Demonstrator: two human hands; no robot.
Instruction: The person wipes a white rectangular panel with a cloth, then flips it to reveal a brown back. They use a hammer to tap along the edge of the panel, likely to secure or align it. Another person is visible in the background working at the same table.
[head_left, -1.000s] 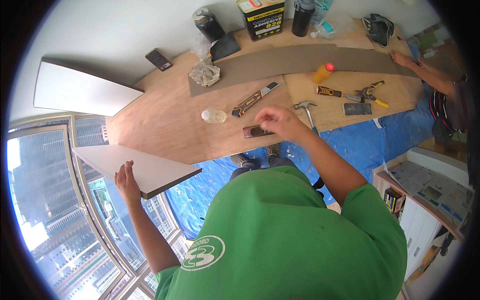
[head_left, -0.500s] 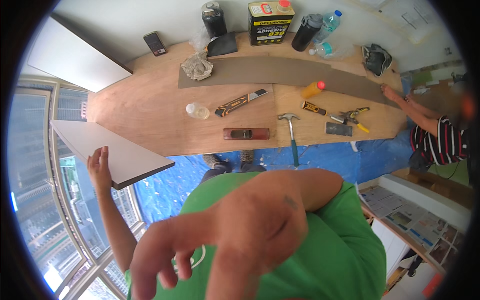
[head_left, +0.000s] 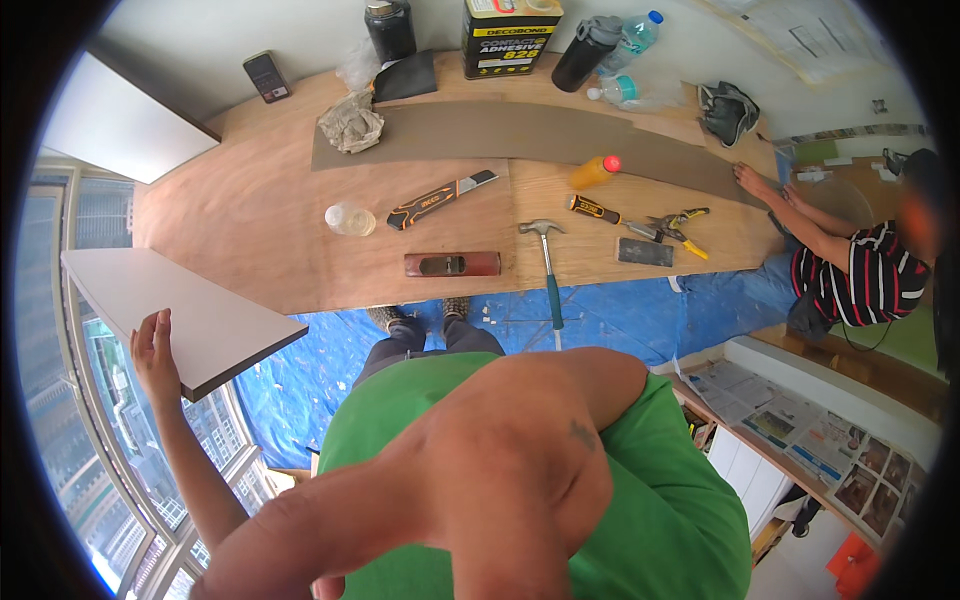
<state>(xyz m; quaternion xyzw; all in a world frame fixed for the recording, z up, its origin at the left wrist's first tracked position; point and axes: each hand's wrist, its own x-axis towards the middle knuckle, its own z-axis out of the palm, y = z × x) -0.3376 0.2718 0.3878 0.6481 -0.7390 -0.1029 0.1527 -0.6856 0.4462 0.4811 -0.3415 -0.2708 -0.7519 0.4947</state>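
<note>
At the left, my left hand [head_left: 154,358] grips the lower edge of a white panel [head_left: 180,305], with its fingers over the pale face. The panel has dark edges and tilts beside the left end of the wooden worktable [head_left: 240,240]. Close to the camera, my right hand [head_left: 450,460] looms large and blurred over my green shirt. Its visible fingers are apart and nothing shows in them; the fingertips run out of the picture. A red-brown hand plane [head_left: 452,264] lies at the table's near edge, with a claw hammer [head_left: 549,270] to its right.
A utility knife [head_left: 440,200], a clear bottle [head_left: 350,219], an orange bottle [head_left: 596,172], snips [head_left: 682,230] and a long brown strip [head_left: 470,130] lie on the table. An adhesive can [head_left: 508,40] stands behind. A co-worker [head_left: 860,275] handles the strip's right end. Blue sheeting [head_left: 630,320] covers the floor.
The table and panel have shifted left in the picture as the view turned. My right hand has dropped lower, its fingertips passing out of sight. My left hand stays on the panel.
</note>
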